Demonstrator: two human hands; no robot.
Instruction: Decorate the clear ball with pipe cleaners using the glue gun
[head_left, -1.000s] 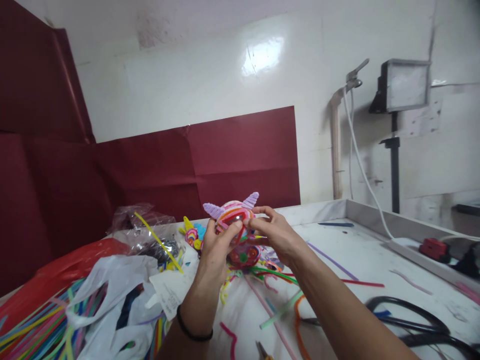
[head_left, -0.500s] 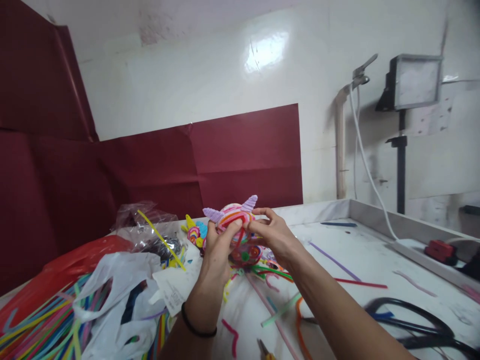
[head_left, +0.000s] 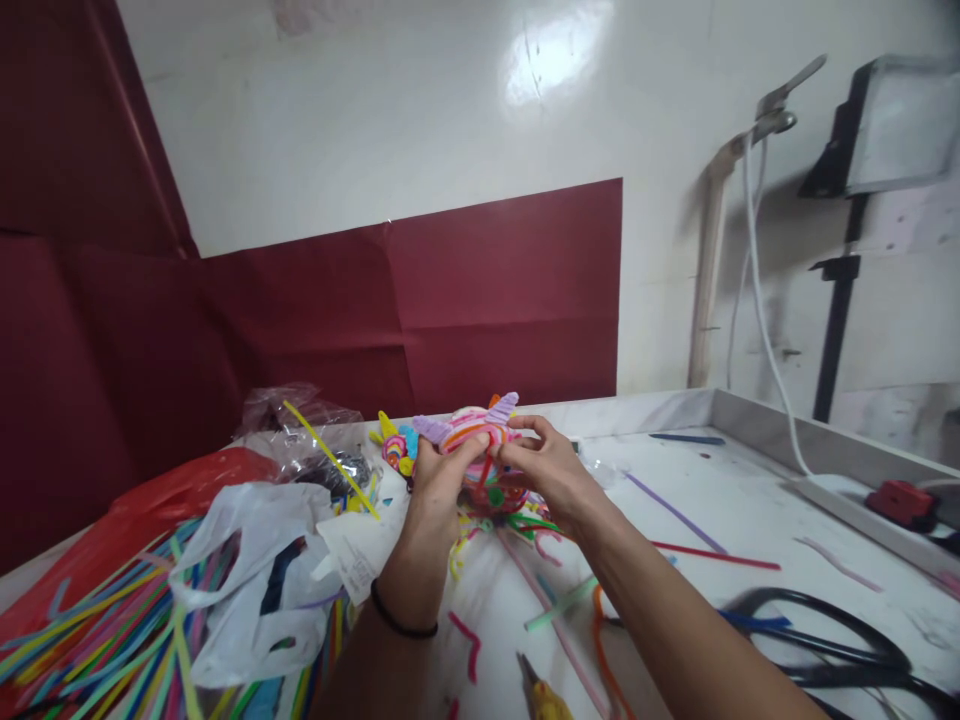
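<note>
Head view: both hands (head_left: 487, 475) pinch craft figure (head_left: 474, 432) above scattered pipe cleaners (head_left: 559, 605)

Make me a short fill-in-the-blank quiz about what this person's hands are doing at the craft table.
1. Both hands hold a striped pipe-cleaner figure with two ____ ears.
2. The left hand has a ____ band on its wrist.
3. Left of the hands lies a white plastic ____ over loose pipe cleaners.

Missing words: purple; black; bag
</note>
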